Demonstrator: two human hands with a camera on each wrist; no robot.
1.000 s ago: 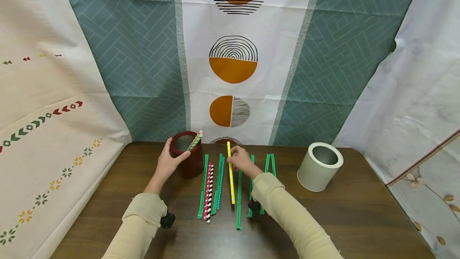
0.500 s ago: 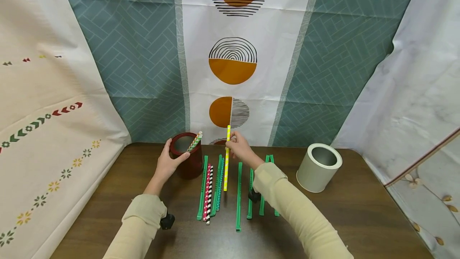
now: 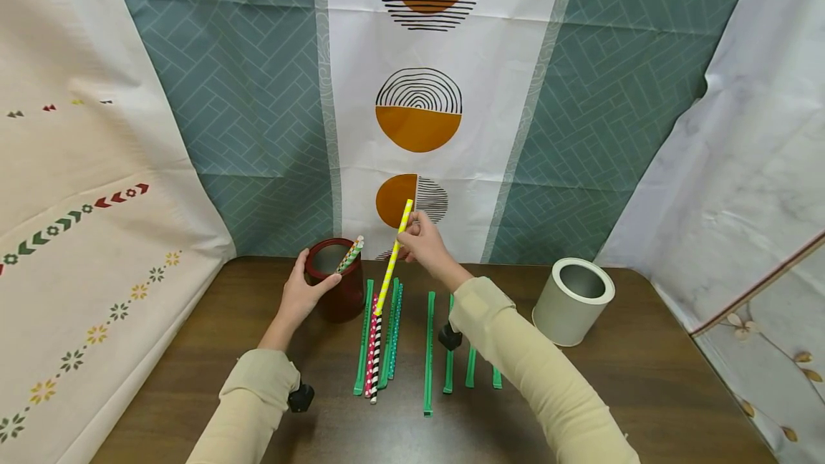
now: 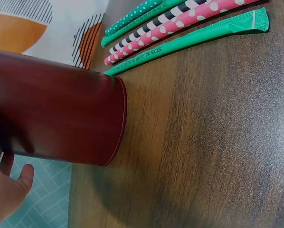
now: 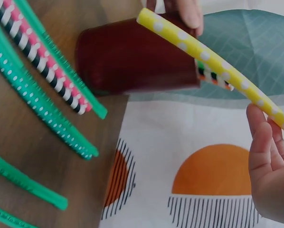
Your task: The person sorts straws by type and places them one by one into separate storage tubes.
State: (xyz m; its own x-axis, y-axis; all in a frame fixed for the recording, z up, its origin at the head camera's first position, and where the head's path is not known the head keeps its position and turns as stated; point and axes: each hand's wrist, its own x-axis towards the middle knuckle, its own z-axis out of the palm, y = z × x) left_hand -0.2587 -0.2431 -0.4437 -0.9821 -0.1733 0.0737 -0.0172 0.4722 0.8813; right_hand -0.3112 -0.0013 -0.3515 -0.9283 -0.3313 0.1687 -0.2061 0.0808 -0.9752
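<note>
My right hand (image 3: 428, 245) pinches a yellow paper straw with white dots (image 3: 389, 274) near its upper end. The straw is tilted, its lower end hanging above the straws on the table, left of the hand. At the back left stands a dark red round canister (image 3: 348, 299), with several patterned straws (image 3: 350, 255) leaning out of its mouth. My left hand (image 3: 301, 299) holds this canister from the left, thumb across the near side by the rim; its fingertips are partly hidden. In the right wrist view the yellow straw (image 5: 203, 54) crosses in front of the canister (image 5: 132, 59).
Right of the canister lie green-wrapped straws (image 3: 361, 356), a pink dotted straw (image 3: 370, 364), a black-and-white striped one (image 3: 376, 360) and a teal dotted one (image 3: 395, 335). More green-wrapped straws (image 3: 428, 356) lie further right, some partly under my right arm. A cream canister (image 3: 572, 303) stands back right.
My right hand has lifted the yellow straw higher and carried it left, tilting its lower end toward the dark red canister. The left hand and the canister have stayed put.
</note>
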